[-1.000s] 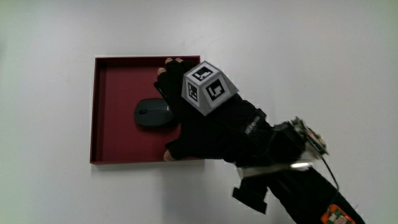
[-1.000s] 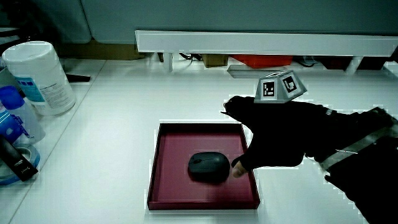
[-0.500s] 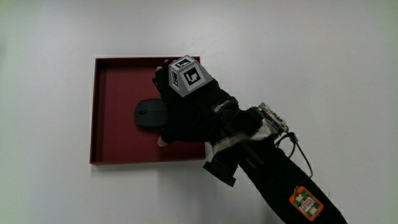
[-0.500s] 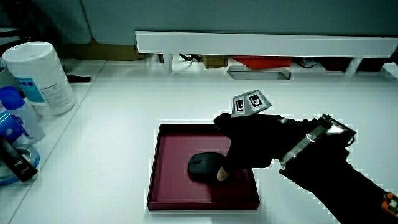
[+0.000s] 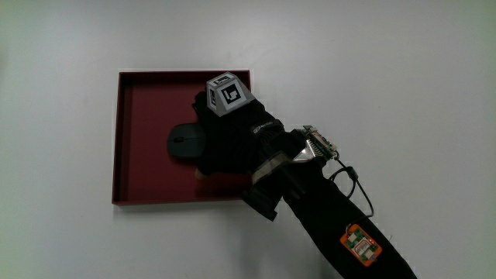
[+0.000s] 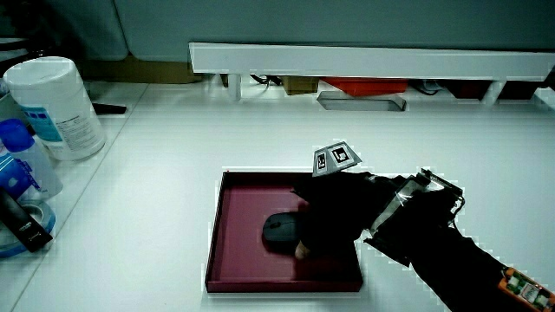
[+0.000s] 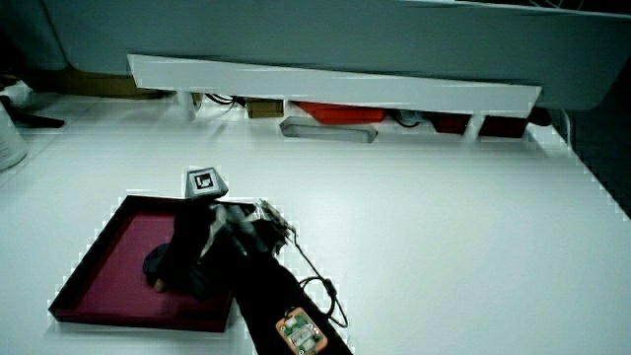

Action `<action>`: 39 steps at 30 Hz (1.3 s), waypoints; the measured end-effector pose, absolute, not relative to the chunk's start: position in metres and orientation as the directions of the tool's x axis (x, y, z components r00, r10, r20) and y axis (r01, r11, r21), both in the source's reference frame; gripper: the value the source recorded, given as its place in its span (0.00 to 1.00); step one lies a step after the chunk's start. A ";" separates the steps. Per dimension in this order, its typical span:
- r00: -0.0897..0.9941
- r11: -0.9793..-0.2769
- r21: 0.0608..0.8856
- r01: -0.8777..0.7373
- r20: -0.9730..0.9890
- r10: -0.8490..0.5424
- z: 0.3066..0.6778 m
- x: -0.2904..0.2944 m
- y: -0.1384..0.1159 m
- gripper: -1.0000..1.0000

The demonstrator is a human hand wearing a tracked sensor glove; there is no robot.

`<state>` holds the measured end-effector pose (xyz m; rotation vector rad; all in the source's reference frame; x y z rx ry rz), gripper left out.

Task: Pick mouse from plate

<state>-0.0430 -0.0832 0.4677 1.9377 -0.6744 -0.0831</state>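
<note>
A dark grey mouse (image 5: 181, 142) lies in the middle of a square dark red plate (image 5: 147, 93) on the white table. The gloved hand (image 5: 232, 141) rests on the mouse and covers about half of it, fingers curled down around its sides. In both side views the hand (image 6: 328, 222) (image 7: 193, 247) sits low on the mouse (image 6: 277, 230) (image 7: 155, 263), with the thumb tip against the side of the mouse nearer to the person. The mouse still touches the plate (image 6: 238, 208) (image 7: 104, 261). The forearm reaches in across the plate's corner nearest the person.
A white canister (image 6: 54, 106), a blue bottle (image 6: 17, 160) and a black object (image 6: 22, 224) stand together at the table's edge in a side view. A low white partition (image 6: 364, 61) (image 7: 335, 84) runs along the table's far end.
The hand has come down from above the plate onto the mouse and its fingers have curled around it. The mouse and the plate have not moved.
</note>
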 end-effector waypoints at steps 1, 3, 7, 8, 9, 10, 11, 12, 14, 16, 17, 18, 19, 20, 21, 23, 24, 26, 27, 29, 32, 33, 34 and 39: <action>0.842 -0.304 0.858 -0.415 0.234 -0.487 0.470 -0.044 -0.083 0.50; 0.841 -0.296 0.861 -0.414 0.238 -0.485 0.472 -0.045 -0.083 0.50; 0.845 -0.288 0.876 -0.387 0.211 -0.492 0.479 -0.049 -0.082 0.50; 0.847 -0.297 0.876 -0.380 0.200 -0.493 0.481 -0.050 -0.081 0.50; 0.841 -0.291 0.872 -0.394 0.214 -0.497 0.480 -0.051 -0.080 0.50; 0.839 -0.297 0.868 -0.398 0.214 -0.499 0.480 -0.052 -0.080 0.52; 0.839 -0.310 0.865 -0.395 0.202 -0.505 0.481 -0.053 -0.079 0.55; 0.841 -0.291 0.876 -0.385 0.204 -0.500 0.482 -0.053 -0.078 0.57; 0.843 -0.315 0.871 -0.377 0.181 -0.507 0.482 -0.055 -0.077 0.62; 0.838 -0.338 0.853 -0.399 0.189 -0.513 0.480 -0.057 -0.076 0.67; 0.838 -0.324 0.865 -0.384 0.180 -0.514 0.481 -0.058 -0.076 0.69; 0.838 -0.336 0.862 -0.379 0.165 -0.521 0.481 -0.058 -0.075 0.71; 0.842 -0.369 0.851 -0.374 0.144 -0.520 0.480 -0.058 -0.076 0.74; 0.840 -0.332 0.869 -0.366 0.154 -0.520 0.481 -0.058 -0.075 0.76; 0.836 -0.367 0.843 -0.393 0.162 -0.525 0.478 -0.059 -0.075 0.79; 0.839 -0.389 0.844 -0.369 0.122 -0.530 0.478 -0.061 -0.073 0.83; 0.833 -0.389 0.834 -0.391 0.141 -0.536 0.476 -0.062 -0.073 0.86; 0.830 -0.409 0.826 -0.388 0.121 -0.544 0.474 -0.063 -0.071 0.90; 0.828 -0.394 0.832 -0.391 0.130 -0.546 0.476 -0.064 -0.070 0.93; 0.835 -0.426 0.824 -0.374 0.099 -0.541 0.475 -0.063 -0.071 0.98; 0.835 -0.442 0.811 -0.383 0.099 -0.542 0.475 -0.063 -0.071 1.00; 0.829 -0.442 0.803 -0.399 0.111 -0.548 0.474 -0.064 -0.070 1.00; 0.833 -0.451 0.806 -0.385 0.093 -0.545 0.475 -0.063 -0.070 1.00; 0.825 -0.462 0.784 -0.415 0.110 -0.555 0.473 -0.064 -0.070 1.00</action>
